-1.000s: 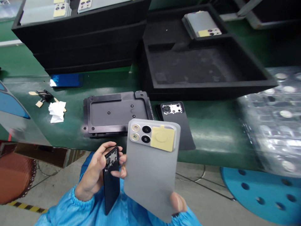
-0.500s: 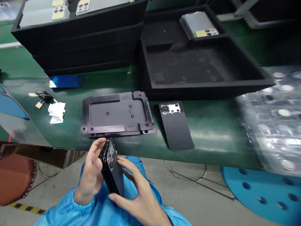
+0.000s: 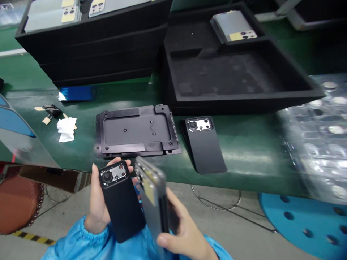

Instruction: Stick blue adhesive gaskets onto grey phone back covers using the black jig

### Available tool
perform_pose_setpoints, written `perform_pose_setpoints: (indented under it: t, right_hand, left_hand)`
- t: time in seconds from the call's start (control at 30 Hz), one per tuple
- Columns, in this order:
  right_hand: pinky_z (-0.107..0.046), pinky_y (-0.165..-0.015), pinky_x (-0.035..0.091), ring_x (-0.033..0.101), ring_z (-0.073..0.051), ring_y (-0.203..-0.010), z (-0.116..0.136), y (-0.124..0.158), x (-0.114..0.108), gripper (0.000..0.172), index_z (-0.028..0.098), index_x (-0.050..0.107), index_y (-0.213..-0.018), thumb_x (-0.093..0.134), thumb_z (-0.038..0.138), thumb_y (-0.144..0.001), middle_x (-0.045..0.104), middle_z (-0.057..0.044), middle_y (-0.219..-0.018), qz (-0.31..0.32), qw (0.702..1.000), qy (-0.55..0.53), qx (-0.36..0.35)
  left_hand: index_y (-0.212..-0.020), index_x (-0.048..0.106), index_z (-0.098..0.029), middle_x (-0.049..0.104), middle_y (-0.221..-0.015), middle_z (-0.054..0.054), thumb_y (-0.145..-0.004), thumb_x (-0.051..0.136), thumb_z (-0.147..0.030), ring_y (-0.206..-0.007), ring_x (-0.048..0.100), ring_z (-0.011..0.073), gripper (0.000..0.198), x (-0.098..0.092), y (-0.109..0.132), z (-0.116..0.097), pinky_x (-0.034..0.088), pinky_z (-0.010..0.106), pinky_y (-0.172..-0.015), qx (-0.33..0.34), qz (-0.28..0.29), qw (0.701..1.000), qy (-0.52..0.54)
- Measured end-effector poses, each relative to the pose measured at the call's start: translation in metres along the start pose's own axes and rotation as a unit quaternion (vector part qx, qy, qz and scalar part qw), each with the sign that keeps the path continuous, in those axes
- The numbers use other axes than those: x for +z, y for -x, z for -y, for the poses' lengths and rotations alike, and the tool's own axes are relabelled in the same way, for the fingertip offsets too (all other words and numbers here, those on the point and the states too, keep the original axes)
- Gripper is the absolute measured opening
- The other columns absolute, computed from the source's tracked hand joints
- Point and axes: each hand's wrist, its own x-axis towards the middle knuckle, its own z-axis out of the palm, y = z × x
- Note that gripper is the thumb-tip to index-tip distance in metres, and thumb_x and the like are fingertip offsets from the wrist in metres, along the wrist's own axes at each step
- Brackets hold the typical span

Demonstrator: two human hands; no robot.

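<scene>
My left hand (image 3: 97,206) is closed around the edges of a black phone (image 3: 124,206), its silver camera plate facing up. Close beside it, my right hand (image 3: 187,231) grips a tilted stack of phones (image 3: 150,209), slightly blurred. The stack shows a silver-grey face with a yellow patch by the cameras; how many layers it has I cannot tell. Past both hands, a black metal fixture (image 3: 135,130) with a phone-shaped recess lies on the bench. To its right rests another black phone (image 3: 206,151), overlapping a dark piece beneath.
Black foam trays (image 3: 108,50) holding silver phones stand at the back left. An open black tray (image 3: 230,77) with a silver phone stack (image 3: 234,25) is at the back right. Clear plastic trays (image 3: 320,137), a crumpled tissue (image 3: 66,129) and a blue phone (image 3: 76,93) lie around.
The phones held together in both hands have come apart: the black one has turned face up in my left hand, and my right hand has drawn the silver-faced stack to the right.
</scene>
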Motion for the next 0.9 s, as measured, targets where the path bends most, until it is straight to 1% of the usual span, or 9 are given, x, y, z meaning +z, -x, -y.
perform_pose_setpoints:
  t: [0.07, 0.1, 0.2, 0.3, 0.4, 0.57, 0.67, 0.83, 0.9]
  right_hand:
    - [-0.049, -0.094, 0.06, 0.069, -0.038, -0.116, 0.006, 0.009, -0.007, 0.083, 0.029, 0.061, -0.134, 0.09, 0.064, -0.065, 0.063, -0.016, -0.141, -0.026, 0.997, -0.071, 0.012]
    - [-0.048, -0.089, 0.061, 0.072, -0.037, -0.109, 0.008, 0.013, -0.01, 0.084, 0.029, 0.062, -0.134, 0.088, 0.068, -0.065, 0.064, -0.016, -0.141, -0.039, 0.994, -0.104, 0.022]
    - [-0.046, -0.083, 0.06, 0.073, -0.034, -0.098, 0.012, 0.02, -0.021, 0.086, 0.026, 0.061, -0.139, 0.078, 0.076, -0.071, 0.069, -0.017, -0.132, -0.03, 0.985, -0.169, 0.023]
    - [-0.046, -0.087, 0.058, 0.071, -0.034, -0.098, 0.012, 0.02, -0.027, 0.085, 0.022, 0.061, -0.142, 0.074, 0.074, -0.076, 0.071, -0.017, -0.124, 0.011, 0.981, -0.195, 0.007]
    - [-0.045, -0.087, 0.057, 0.071, -0.033, -0.098, 0.01, 0.017, -0.024, 0.08, 0.024, 0.063, -0.14, 0.074, 0.073, -0.078, 0.073, -0.015, -0.121, 0.021, 0.978, -0.205, 0.018]
    - [-0.044, -0.082, 0.057, 0.071, -0.031, -0.092, 0.006, 0.015, -0.013, 0.079, 0.025, 0.065, -0.135, 0.069, 0.079, -0.077, 0.074, -0.015, -0.116, -0.004, 0.978, -0.204, 0.044]
    - [-0.046, -0.082, 0.056, 0.07, -0.032, -0.092, 0.003, 0.014, -0.011, 0.081, 0.024, 0.064, -0.134, 0.066, 0.082, -0.076, 0.074, -0.015, -0.115, -0.01, 0.98, -0.191, 0.05]
    - [-0.047, -0.084, 0.055, 0.069, -0.032, -0.095, 0.003, 0.012, -0.014, 0.078, 0.024, 0.064, -0.134, 0.065, 0.08, -0.08, 0.072, -0.015, -0.121, -0.015, 0.983, -0.176, 0.056]
    - [-0.047, -0.084, 0.055, 0.069, -0.032, -0.094, 0.006, 0.011, -0.013, 0.078, 0.023, 0.064, -0.133, 0.068, 0.079, -0.078, 0.073, -0.015, -0.121, -0.029, 0.982, -0.174, 0.069]
  left_hand:
    - [-0.103, 0.077, -0.016, 0.082, -0.101, 0.011, -0.103, 0.037, -0.061, -0.081, 0.079, 0.0231, 0.06, 0.003, -0.003, -0.005, 0.066, 0.039, -0.072, -0.045, -0.014, 0.998, 0.041]
    - [-0.1, 0.077, -0.014, 0.082, -0.097, 0.012, -0.106, 0.027, -0.058, -0.078, 0.079, 0.0233, 0.067, 0.004, -0.005, -0.007, 0.067, 0.039, -0.068, -0.064, -0.019, 0.996, 0.054]
    - [-0.094, 0.076, -0.011, 0.081, -0.089, 0.015, -0.107, 0.016, -0.056, -0.072, 0.079, 0.0241, 0.076, 0.007, -0.007, -0.01, 0.067, 0.039, -0.059, -0.119, -0.011, 0.989, 0.084]
    - [-0.093, 0.076, -0.01, 0.08, -0.086, 0.015, -0.106, 0.014, -0.057, -0.07, 0.079, 0.0243, 0.079, 0.007, -0.007, -0.01, 0.067, 0.039, -0.056, -0.16, 0.005, 0.982, 0.105]
    - [-0.092, 0.076, -0.009, 0.08, -0.084, 0.016, -0.105, 0.012, -0.06, -0.069, 0.079, 0.0247, 0.082, 0.006, -0.006, -0.011, 0.066, 0.039, -0.054, -0.189, 0.019, 0.975, 0.115]
    - [-0.091, 0.076, -0.008, 0.078, -0.082, 0.017, -0.105, 0.008, -0.06, -0.068, 0.079, 0.0251, 0.087, 0.006, -0.006, -0.012, 0.066, 0.04, -0.052, -0.205, 0.054, 0.97, 0.116]
    - [-0.092, 0.076, -0.009, 0.077, -0.082, 0.016, -0.105, 0.012, -0.06, -0.069, 0.079, 0.0246, 0.083, 0.005, -0.006, -0.013, 0.066, 0.04, -0.053, -0.224, 0.063, 0.965, 0.125]
    - [-0.096, 0.075, -0.01, 0.077, -0.085, 0.016, -0.106, 0.026, -0.057, -0.073, 0.078, 0.0242, 0.068, 0.0, -0.007, -0.014, 0.067, 0.04, -0.056, -0.238, 0.1, 0.957, 0.13]
    - [-0.097, 0.075, -0.01, 0.077, -0.086, 0.016, -0.106, 0.022, -0.056, -0.074, 0.079, 0.0244, 0.071, -0.002, -0.008, -0.014, 0.067, 0.04, -0.056, -0.242, 0.107, 0.956, 0.13]
